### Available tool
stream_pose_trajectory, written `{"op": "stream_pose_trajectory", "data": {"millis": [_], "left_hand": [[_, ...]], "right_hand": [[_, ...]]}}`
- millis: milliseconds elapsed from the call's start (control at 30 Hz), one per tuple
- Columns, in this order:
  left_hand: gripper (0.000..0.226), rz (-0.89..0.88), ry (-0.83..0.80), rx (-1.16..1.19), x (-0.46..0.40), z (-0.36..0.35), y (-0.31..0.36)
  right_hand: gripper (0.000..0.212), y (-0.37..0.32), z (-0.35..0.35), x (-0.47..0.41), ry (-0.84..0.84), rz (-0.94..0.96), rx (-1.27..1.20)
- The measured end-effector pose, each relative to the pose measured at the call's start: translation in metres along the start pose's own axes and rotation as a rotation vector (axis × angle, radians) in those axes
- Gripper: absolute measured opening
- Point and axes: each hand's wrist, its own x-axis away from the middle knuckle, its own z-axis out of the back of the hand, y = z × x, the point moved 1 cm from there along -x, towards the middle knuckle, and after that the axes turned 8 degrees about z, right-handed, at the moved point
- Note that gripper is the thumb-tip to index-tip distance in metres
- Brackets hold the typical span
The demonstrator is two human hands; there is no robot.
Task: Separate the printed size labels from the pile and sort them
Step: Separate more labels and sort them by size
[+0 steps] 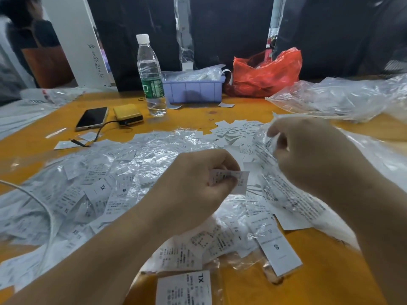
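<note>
Labels [114, 194] are lying in a loose white pile across the middle of the orange surface [330, 271], mixed in with crumpled clear plastic bags [154, 150], so many of them are showing only through the film and their print is too blurred to read. A few letters are standing out: an S label [278, 249] at the near right, an XL label [184, 288] cut off by the bottom edge, and an M among the heap on the left.

The left hand [198, 183] is hovering over the middle of the pile with its fingers [229, 172] curled, pinching one small label [233, 180] between thumb and fingers; the slip is sticking out to the right and its size mark is hard to make out. The right hand [308, 155] is just beside it, to the right, with its fingers bent round the edge of a clear bag [275, 172] that is holding more printed slips; the fingertips themselves are partly hidden behind the film.

Farther back a water bottle [150, 78] is standing upright, just beside a blue tray [193, 91] and a red bag [266, 73]. A phone [91, 118] and a yellow case [127, 114] are lying to the left, and a white cable [44, 205] is curving over the pile at the left edge. Another person is standing blurred in the far left corner.
</note>
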Motion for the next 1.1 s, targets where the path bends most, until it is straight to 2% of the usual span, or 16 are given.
{"op": "stream_pose_trajectory", "data": {"millis": [100,233,367,433,667,800,967,1100], "left_hand": [[0.02,0.055,0.095,0.058,-0.003,0.008,-0.002],[0.025,0.124,0.187,0.043,-0.006,0.014,-0.005],[0.025,0.177,0.264,0.046,-0.007,0.018,-0.008],[0.025,0.175,0.264,0.095,-0.007,0.019,-0.007],[0.027,0.247,0.086,0.527,-0.006,0.013,0.001],[0.024,0.289,0.084,0.625,-0.008,0.015,0.002],[0.024,0.253,0.007,0.693,-0.006,0.01,0.007],[0.011,0.227,-0.012,0.73,-0.003,0.007,0.011]], "right_hand": [[0.026,-0.012,0.001,0.001,0.062,0.101,-0.46],[0.027,-0.027,-0.003,0.007,0.067,0.208,-0.661],[0.027,-0.03,-0.002,0.007,0.011,0.089,-1.26],[0.023,-0.031,-0.006,0.006,-0.038,0.03,-1.437],[0.023,-0.036,-0.023,0.006,-0.045,-0.057,-1.488],[0.023,-0.037,-0.028,0.007,-0.006,-0.038,-1.444],[0.03,-0.038,-0.032,0.009,0.106,-0.028,-1.344],[0.03,-0.038,-0.036,0.01,0.14,-0.015,-1.263]]}}
